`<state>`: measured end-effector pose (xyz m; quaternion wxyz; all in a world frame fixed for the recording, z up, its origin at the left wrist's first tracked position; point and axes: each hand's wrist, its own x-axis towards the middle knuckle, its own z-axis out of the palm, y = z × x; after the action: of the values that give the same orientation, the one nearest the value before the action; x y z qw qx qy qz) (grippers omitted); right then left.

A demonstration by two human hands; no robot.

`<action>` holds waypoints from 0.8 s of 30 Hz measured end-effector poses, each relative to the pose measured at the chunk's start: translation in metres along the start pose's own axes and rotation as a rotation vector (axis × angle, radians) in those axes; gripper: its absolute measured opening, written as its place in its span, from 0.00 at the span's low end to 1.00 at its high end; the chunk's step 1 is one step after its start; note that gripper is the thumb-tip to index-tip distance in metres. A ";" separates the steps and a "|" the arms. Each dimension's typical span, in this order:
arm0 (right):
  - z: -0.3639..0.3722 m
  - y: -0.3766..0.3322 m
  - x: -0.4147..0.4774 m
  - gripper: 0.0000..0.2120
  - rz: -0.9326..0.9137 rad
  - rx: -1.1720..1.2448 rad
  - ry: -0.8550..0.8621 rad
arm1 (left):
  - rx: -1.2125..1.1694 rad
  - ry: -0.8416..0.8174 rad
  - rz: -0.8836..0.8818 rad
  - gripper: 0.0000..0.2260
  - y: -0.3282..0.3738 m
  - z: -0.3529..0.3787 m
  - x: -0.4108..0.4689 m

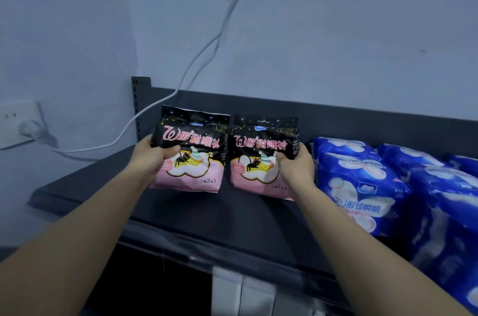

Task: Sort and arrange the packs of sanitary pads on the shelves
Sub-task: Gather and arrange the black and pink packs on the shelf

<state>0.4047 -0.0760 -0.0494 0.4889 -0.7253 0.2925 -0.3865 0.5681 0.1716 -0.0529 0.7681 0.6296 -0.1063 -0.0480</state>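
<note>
Packs of sanitary pads fill both my hands: the left pack (190, 157) is in my left hand (152, 157) and the right pack (261, 157) in my right hand (297, 168). Both stand upright and side by side at the shelf (207, 214); whether they rest on it I cannot tell. My fingers (170, 151) curl round each outer edge, thumb on the front. They look light, soft and puffy with slick film, so I judge a mid-height side grip safest; the thin top flap would crumple. Blue packs (362, 181) lie heaped to the right. Behind, a white cable (207, 49) runs down the pale wall (336, 30) to a socket (15, 124) at far left.
</note>
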 end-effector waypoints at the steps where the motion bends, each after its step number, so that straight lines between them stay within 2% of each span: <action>1: 0.004 0.001 0.006 0.08 0.005 -0.001 0.010 | 0.013 0.001 0.009 0.16 -0.003 0.003 0.006; 5: 0.020 0.010 0.028 0.12 0.060 0.007 0.044 | 0.059 0.005 0.028 0.14 -0.013 0.018 0.030; 10: 0.035 0.020 0.051 0.23 0.159 -0.009 0.077 | 0.089 -0.045 -0.001 0.14 -0.023 0.028 0.069; 12: 0.039 0.022 0.060 0.22 0.171 0.005 0.080 | 0.102 -0.082 -0.026 0.14 -0.025 0.029 0.085; 16: 0.045 0.026 0.073 0.14 0.140 0.062 0.107 | 0.107 -0.148 -0.052 0.14 -0.028 0.033 0.111; 21: 0.050 0.031 0.081 0.09 0.093 0.104 0.138 | 0.125 -0.131 -0.041 0.14 -0.031 0.042 0.135; 24: 0.051 0.033 0.084 0.09 0.076 0.090 0.139 | 0.122 -0.100 -0.041 0.14 -0.035 0.047 0.146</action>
<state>0.4909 -0.1300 -0.0687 0.5138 -0.6623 0.3353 -0.4300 0.7018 0.0890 -0.0629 0.7208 0.6743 -0.1343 -0.0882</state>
